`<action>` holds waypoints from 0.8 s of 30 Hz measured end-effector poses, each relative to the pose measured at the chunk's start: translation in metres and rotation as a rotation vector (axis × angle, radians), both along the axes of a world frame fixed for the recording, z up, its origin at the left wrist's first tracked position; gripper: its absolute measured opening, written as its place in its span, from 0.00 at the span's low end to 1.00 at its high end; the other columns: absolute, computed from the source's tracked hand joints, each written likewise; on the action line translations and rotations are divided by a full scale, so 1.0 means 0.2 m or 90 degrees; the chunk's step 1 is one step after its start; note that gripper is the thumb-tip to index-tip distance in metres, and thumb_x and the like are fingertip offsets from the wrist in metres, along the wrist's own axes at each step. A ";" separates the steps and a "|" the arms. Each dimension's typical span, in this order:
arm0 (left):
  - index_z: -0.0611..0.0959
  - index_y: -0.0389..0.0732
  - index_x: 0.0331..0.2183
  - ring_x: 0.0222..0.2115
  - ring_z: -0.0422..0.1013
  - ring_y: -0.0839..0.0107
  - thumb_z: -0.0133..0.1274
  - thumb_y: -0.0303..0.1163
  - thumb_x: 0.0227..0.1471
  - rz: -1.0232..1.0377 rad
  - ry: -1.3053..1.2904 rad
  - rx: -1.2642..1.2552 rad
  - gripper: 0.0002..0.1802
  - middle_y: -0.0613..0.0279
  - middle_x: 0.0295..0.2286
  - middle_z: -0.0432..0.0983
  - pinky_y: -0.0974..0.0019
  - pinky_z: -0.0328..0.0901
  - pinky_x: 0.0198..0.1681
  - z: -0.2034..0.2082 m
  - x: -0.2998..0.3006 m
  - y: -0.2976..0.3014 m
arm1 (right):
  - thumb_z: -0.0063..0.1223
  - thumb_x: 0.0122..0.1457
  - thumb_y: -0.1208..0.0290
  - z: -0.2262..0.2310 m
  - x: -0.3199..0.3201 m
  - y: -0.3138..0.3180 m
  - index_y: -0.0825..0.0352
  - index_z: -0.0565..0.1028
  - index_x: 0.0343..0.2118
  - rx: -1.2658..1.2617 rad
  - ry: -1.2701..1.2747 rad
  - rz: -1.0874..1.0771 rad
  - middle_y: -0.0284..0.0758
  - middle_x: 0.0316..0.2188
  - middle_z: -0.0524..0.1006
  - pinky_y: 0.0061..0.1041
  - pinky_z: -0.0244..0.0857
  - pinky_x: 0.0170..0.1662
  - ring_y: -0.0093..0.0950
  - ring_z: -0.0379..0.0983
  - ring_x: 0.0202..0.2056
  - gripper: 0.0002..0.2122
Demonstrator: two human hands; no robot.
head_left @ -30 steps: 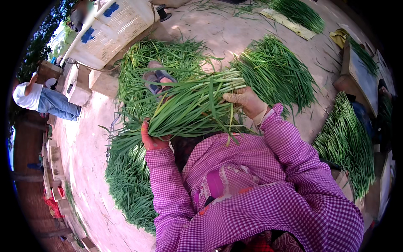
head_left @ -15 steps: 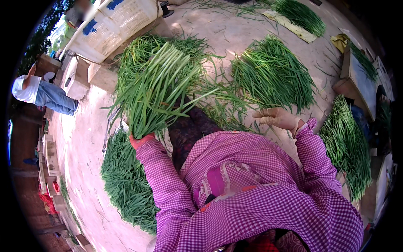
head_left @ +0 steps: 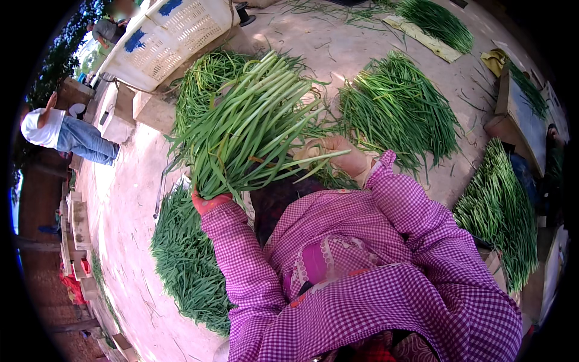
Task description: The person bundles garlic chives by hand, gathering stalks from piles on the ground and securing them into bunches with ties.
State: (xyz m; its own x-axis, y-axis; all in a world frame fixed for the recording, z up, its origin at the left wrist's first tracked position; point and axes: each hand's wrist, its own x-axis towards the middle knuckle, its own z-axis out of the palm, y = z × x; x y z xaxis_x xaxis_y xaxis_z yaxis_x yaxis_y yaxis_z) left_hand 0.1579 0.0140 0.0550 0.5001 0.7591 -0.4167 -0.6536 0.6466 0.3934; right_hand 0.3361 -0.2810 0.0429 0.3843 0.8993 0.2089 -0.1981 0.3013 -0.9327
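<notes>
A large loose bunch of garlic chives (head_left: 250, 123), pale stem ends up, rests in my left hand (head_left: 211, 202), which wears an orange-red glove. The fingers are closed round the leafy end and partly hidden by leaves. My right hand (head_left: 341, 154), in a pale glove, is at the right side of the bunch. A stray stalk crosses in front of its fingers, so their grip does not show. Beneath and beyond the bunch lies a heap of loose chives (head_left: 211, 72). Below my left hand is a darker pile of chives (head_left: 187, 259).
A white plastic crate (head_left: 163, 45) stands at the far left. Two further chive piles, one at right of centre (head_left: 401, 111) and one at far right (head_left: 500, 211), lie on the concrete floor. A person (head_left: 69, 133) in a white top stands at the left.
My right hand has moved left, from open space to beside the bunch. The bunch in my left hand has shifted slightly right and tilted, its stem ends leaning further right.
</notes>
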 end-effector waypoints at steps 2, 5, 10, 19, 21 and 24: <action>0.76 0.44 0.48 0.50 0.67 0.55 0.47 0.41 0.51 0.035 0.017 -0.043 0.23 0.55 0.48 0.72 0.46 0.64 0.51 0.07 0.00 -0.06 | 0.52 0.59 0.65 0.08 -0.02 -0.19 0.71 0.79 0.35 0.042 0.045 0.013 0.42 0.40 0.78 0.29 0.62 0.52 0.34 0.73 0.43 0.12; 0.75 0.44 0.49 0.50 0.67 0.55 0.48 0.41 0.50 0.120 0.053 -0.040 0.24 0.56 0.49 0.71 0.46 0.64 0.51 0.05 -0.01 -0.07 | 0.53 0.57 0.60 -0.09 0.06 -0.55 0.71 0.77 0.37 -0.127 0.032 -0.087 0.42 0.39 0.78 0.30 0.61 0.54 0.34 0.73 0.44 0.16; 0.75 0.48 0.49 0.51 0.65 0.56 0.51 0.43 0.49 0.184 0.089 -0.020 0.24 0.58 0.50 0.70 0.45 0.61 0.53 -0.07 -0.03 -0.02 | 0.56 0.55 0.52 -0.26 0.08 -0.74 0.69 0.67 0.54 -0.596 -0.276 -0.171 0.44 0.53 0.69 0.33 0.55 0.59 0.38 0.63 0.56 0.30; 0.78 0.42 0.46 0.47 0.69 0.54 0.47 0.45 0.49 0.106 0.047 0.061 0.25 0.54 0.46 0.74 0.47 0.65 0.49 -0.10 -0.04 -0.02 | 0.48 0.62 0.63 -0.06 -0.05 -0.08 0.71 0.76 0.41 -0.065 0.038 0.056 0.38 0.36 0.77 0.28 0.65 0.47 0.29 0.73 0.39 0.15; 0.78 0.40 0.44 0.45 0.71 0.53 0.46 0.45 0.50 0.106 0.038 0.057 0.25 0.53 0.44 0.75 0.47 0.67 0.46 -0.08 -0.08 0.00 | 0.46 0.63 0.64 -0.05 -0.04 -0.18 0.71 0.77 0.35 -0.073 0.059 -0.041 0.38 0.31 0.77 0.27 0.66 0.44 0.29 0.73 0.35 0.13; 0.78 0.38 0.44 0.45 0.71 0.54 0.44 0.43 0.51 0.113 0.040 0.083 0.23 0.52 0.45 0.75 0.48 0.68 0.46 -0.12 -0.07 -0.01 | 0.48 0.62 0.67 -0.25 0.11 -0.49 0.72 0.76 0.41 -0.317 0.083 -0.124 0.39 0.36 0.78 0.27 0.66 0.46 0.29 0.73 0.38 0.13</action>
